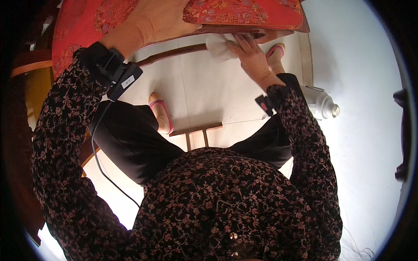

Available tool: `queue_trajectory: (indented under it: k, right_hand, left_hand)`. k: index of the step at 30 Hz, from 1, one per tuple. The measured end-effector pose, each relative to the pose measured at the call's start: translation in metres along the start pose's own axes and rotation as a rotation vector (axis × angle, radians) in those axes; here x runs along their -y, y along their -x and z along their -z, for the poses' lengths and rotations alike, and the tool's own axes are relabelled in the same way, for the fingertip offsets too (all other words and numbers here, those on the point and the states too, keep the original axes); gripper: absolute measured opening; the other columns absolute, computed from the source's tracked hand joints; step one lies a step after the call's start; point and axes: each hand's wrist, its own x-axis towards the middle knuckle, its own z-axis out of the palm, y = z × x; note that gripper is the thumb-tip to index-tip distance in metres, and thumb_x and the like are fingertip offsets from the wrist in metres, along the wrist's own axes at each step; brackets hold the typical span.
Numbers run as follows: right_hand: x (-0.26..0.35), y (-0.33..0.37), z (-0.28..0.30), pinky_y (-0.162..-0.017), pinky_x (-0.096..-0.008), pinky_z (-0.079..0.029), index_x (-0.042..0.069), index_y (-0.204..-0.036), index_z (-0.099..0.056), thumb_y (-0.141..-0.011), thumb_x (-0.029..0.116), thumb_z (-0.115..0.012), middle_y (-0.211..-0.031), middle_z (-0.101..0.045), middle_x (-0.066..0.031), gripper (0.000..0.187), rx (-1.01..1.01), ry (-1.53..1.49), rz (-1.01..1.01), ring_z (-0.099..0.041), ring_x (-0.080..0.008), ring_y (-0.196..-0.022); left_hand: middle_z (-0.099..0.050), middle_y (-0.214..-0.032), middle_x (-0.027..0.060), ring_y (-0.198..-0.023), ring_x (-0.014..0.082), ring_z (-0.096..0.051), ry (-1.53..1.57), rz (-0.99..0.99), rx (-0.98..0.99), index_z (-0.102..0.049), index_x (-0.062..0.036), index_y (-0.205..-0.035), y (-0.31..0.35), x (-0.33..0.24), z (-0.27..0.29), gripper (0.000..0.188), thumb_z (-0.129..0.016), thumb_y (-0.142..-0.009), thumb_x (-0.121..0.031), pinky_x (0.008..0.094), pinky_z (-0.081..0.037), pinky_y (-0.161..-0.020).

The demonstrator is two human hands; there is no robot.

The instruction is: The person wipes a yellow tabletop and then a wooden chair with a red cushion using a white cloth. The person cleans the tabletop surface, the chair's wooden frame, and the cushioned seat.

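The left hand [159,19], at eleven o'clock, grips and lifts the red cloth [244,12] off the table [278,34]. The right hand [252,56], at one o'clock, presses a white rag [220,47] flat-fingered against the table's edge. If the lifted cloth slips, it could drop over the rag; a white flask [322,104] on the floor stands near the right elbow.
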Motion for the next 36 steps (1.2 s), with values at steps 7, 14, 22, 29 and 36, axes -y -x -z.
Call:
queue_trajectory:
  k: [7,14,22,29,36]
  right_hand:
    - [-0.012,-0.014,-0.063,-0.103,-0.0484,-0.046,0.009,-0.119,-0.068,-0.089,0.016,-0.057,-0.117,-0.065,-0.0163,0.033,0.358,0.531,0.156,-0.059,-0.0348,-0.116]
    - [0.006,-0.015,-0.085,-0.091,-0.0519,-0.051,0.007,-0.103,-0.069,-0.077,-0.002,-0.058,-0.113,-0.067,-0.0160,0.029,-0.115,-0.170,-0.473,-0.058,-0.0402,-0.113]
    - [0.120,-0.052,-0.134,-0.102,-0.0508,-0.041,0.009,-0.109,-0.070,-0.083,0.005,-0.056,-0.121,-0.064,-0.0102,0.029,-0.094,-0.781,-0.244,-0.059,-0.0322,-0.114]
    - [0.052,-0.043,-0.113,-0.101,-0.0434,-0.045,0.004,-0.125,-0.062,-0.096,0.017,-0.056,-0.126,-0.064,-0.0128,0.032,-0.008,-1.172,-0.461,-0.062,-0.0301,-0.112]
    - [0.004,-0.011,-0.118,-0.091,-0.0495,-0.051,0.009,-0.125,-0.064,-0.087,0.001,-0.050,-0.110,-0.067,-0.0270,0.042,0.031,-0.516,-0.428,-0.062,-0.0444,-0.109]
  left_hand:
    - [-0.025,-0.160,0.0233,-0.146,0.0481,-0.024,-0.054,-0.031,-0.085,-0.031,-0.0077,-0.154,0.005,-0.013,0.028,0.100,-0.075,-0.075,-0.050,0.0652,-0.023,-0.116]
    - [-0.026,-0.158,0.0259,-0.145,0.0498,-0.025,-0.086,-0.043,-0.117,-0.030,-0.0061,-0.155,0.014,-0.026,0.050,0.097,-0.073,-0.079,-0.051,0.0656,-0.022,-0.116]
    - [-0.022,-0.159,0.0270,-0.146,0.0499,-0.022,-0.141,-0.042,-0.010,-0.025,-0.0058,-0.156,0.001,-0.038,0.069,0.101,-0.073,-0.080,-0.051,0.0649,-0.020,-0.118]
    - [-0.022,-0.159,0.0270,-0.147,0.0496,-0.021,-0.159,-0.041,0.018,-0.025,-0.0055,-0.156,-0.002,-0.042,0.070,0.103,-0.073,-0.079,-0.052,0.0651,-0.019,-0.118]
    - [-0.024,-0.159,0.0249,-0.146,0.0492,-0.022,-0.085,-0.031,0.000,-0.028,-0.0066,-0.155,0.003,-0.032,0.055,0.101,-0.073,-0.077,-0.053,0.0642,-0.020,-0.118]
